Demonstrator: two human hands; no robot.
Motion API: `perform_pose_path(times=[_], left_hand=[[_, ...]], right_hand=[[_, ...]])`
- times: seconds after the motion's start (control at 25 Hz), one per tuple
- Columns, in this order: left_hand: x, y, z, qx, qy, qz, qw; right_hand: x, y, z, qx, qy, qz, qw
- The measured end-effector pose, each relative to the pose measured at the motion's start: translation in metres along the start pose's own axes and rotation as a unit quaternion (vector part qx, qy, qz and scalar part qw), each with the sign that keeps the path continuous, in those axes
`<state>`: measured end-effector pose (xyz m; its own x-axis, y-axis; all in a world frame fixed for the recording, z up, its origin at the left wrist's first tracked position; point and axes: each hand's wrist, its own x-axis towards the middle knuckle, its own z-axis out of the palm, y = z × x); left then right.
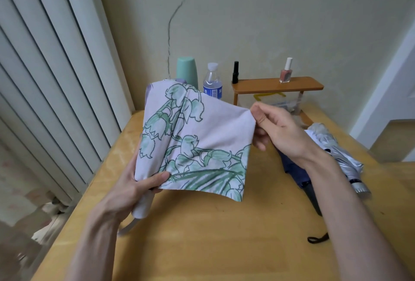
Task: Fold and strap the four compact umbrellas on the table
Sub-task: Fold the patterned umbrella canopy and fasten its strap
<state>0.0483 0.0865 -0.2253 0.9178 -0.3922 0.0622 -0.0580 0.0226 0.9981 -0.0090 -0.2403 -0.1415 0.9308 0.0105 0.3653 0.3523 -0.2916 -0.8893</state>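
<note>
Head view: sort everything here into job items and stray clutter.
Job: flowered umbrella, gripped by the left hand, its cloth pinched by the right hand; blue umbrella; silver umbrella.
Clutter: green cup, water bottle, black bottle, pink nail polish, wooden shelf.

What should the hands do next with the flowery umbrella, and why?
Probably wrap the pulled-out flap around the flowery umbrella. The right hand pinches the flap's edge, stretched flat to the side, while the left hand grips the umbrella near its handle; the cloth looks loose, not yet strapped.
</note>
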Motion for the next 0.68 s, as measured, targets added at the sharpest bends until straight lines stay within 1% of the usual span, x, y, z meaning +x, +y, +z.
perform_pose_path(times=[0.08, 0.12, 0.16, 0.24, 0.32, 0.44, 0.6, 0.68], left_hand=[[0.000, 0.001, -0.001, -0.010, -0.003, 0.002, 1.000], [0.000, 0.001, -0.002, -0.013, -0.002, 0.000, 1.000], [-0.001, 0.001, -0.003, -0.015, -0.001, -0.001, 1.000], [0.000, -0.001, -0.002, -0.017, 0.004, 0.004, 1.000], [0.002, -0.002, 0.000, -0.014, 0.007, 0.013, 1.000], [0.008, -0.003, 0.007, -0.002, 0.007, 0.039, 0.999], [0.016, -0.007, 0.016, 0.015, 0.031, 0.088, 0.996], [0.019, -0.008, 0.023, 0.020, 0.049, 0.110, 0.993]], right_hand=[[-0.003, -0.005, 0.006, 0.110, -0.007, 0.071, 0.991], [-0.004, -0.006, 0.007, 0.139, -0.008, 0.086, 0.987], [-0.006, -0.007, 0.005, 0.140, -0.018, 0.086, 0.986], [-0.006, -0.010, 0.003, 0.069, -0.033, 0.067, 0.995], [-0.004, -0.010, 0.003, 0.008, -0.011, 0.048, 0.999], [0.001, -0.003, 0.002, -0.009, 0.050, 0.042, 0.998], [0.005, 0.002, -0.001, -0.031, 0.096, 0.037, 0.994], [0.006, -0.001, 0.006, 0.016, 0.117, 0.040, 0.992]])
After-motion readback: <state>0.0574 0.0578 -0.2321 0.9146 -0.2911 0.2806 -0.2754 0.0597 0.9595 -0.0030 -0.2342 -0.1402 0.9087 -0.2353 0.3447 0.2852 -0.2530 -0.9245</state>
